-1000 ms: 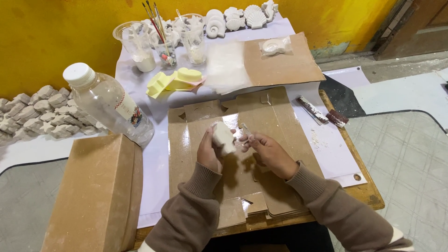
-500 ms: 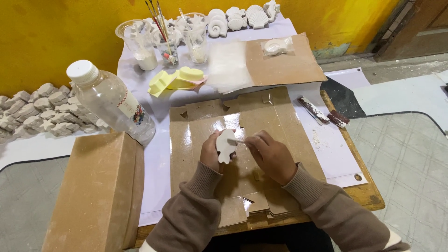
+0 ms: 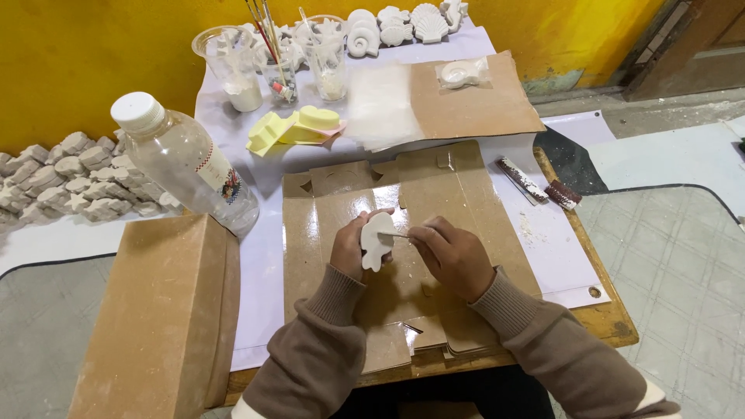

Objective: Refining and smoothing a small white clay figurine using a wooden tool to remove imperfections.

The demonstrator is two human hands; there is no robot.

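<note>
hands meet over the middle of a flattened cardboard box [image 3: 458, 202] spread on the table [image 3: 613, 330]; the left hand [image 3: 351, 250] has its fingers curled around a small white plaster figure [image 3: 377, 239], clamped on it from behind and holding it upright just above the cardboard; the right hand [image 3: 454, 256] has its fingers pinched together on a thin tool [image 3: 393, 233], whose tip touches the face of the figure; what kind of tool it is cannot be told; both sleeves are brown; to the left of the hands a clear plastic bottle [image 3: 186, 167] with a white cap leans tilted, its base near a tall brown cardboard box [image 3: 155, 310] at the table's near left corner; beyond the hands lie yellow moulds [image 3: 295, 128] on a white sheet; behind them stand clear plastic cups [image 3: 233, 66], one holding paint brushes [image 3: 268, 31]; along the far edge a row of white plaster shells [image 3: 396, 27] sits by the yellow wall; another white cast [image 3: 459, 74] lies on a second piece of cardboard at the far right; a pile of small white casts [image 3: 62, 174] is heaped on the floor to the left, well apart from the hands; two small dark sticks [image 3: 535, 182] lie on the sheet to the right of the cardboard.
</note>
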